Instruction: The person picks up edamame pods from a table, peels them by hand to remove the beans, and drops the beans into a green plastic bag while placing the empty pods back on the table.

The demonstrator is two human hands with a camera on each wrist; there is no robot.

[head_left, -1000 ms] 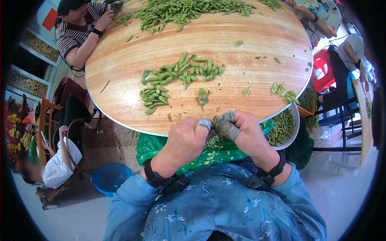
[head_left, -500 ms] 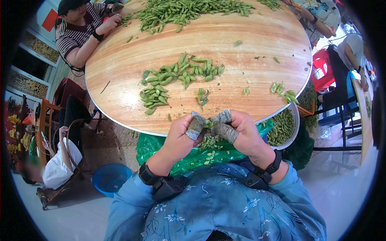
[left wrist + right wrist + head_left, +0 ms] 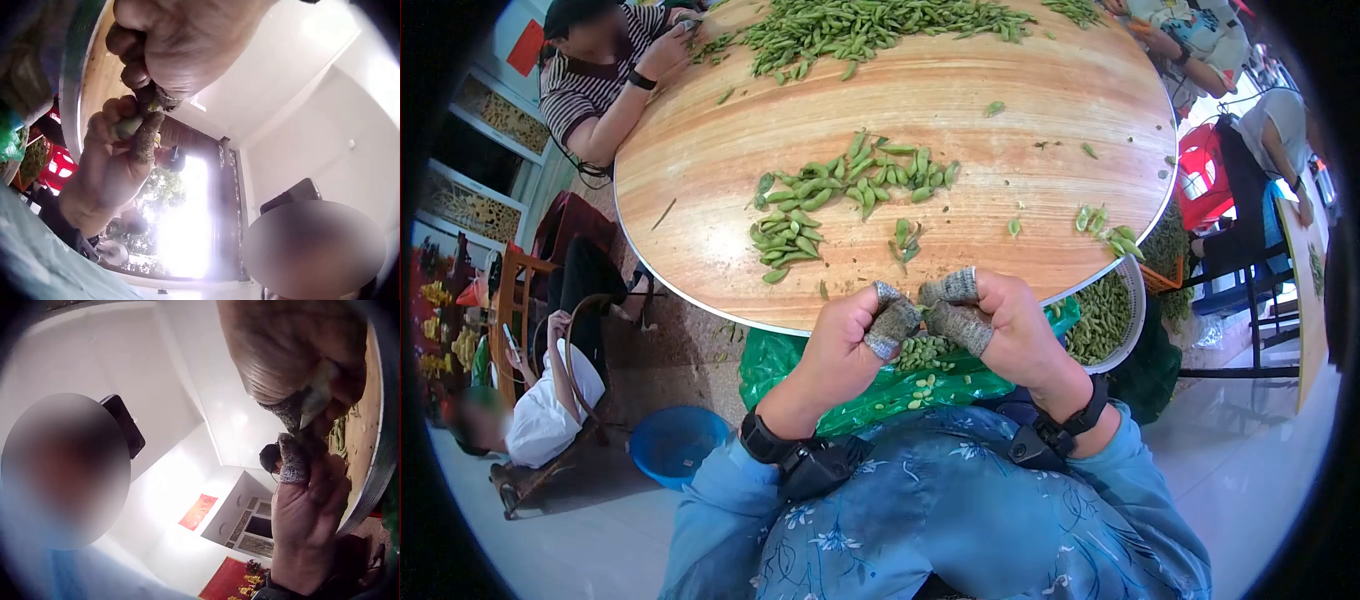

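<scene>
Over the table's near edge my left hand (image 3: 850,340) and right hand (image 3: 1015,330) meet, thumbs and index fingers wrapped in grey knitted finger covers. Between their fingertips both pinch a green soybean pod (image 3: 923,308), mostly hidden by the covers. In the left wrist view, a pale green pod (image 3: 128,127) shows in the right hand's curled fingers. Just below the hands, shelled green beans (image 3: 922,352) lie on a green plastic sheet (image 3: 775,370) over the lap. Beyond the hands, a loose pile of soybean pods (image 3: 840,185) rests on the table.
The round wooden table (image 3: 1040,200) carries a large pod heap (image 3: 870,35) at its far side and several pods (image 3: 1095,220) at the right edge. A white basket (image 3: 1138,315) of green pods stands right, a blue basin (image 3: 678,445) left. Other people sit around.
The left hand has turned and drawn back slightly to the left, so its covered thumb and finger show. More of the bean pile below has come into view. The right hand stays nearly in place.
</scene>
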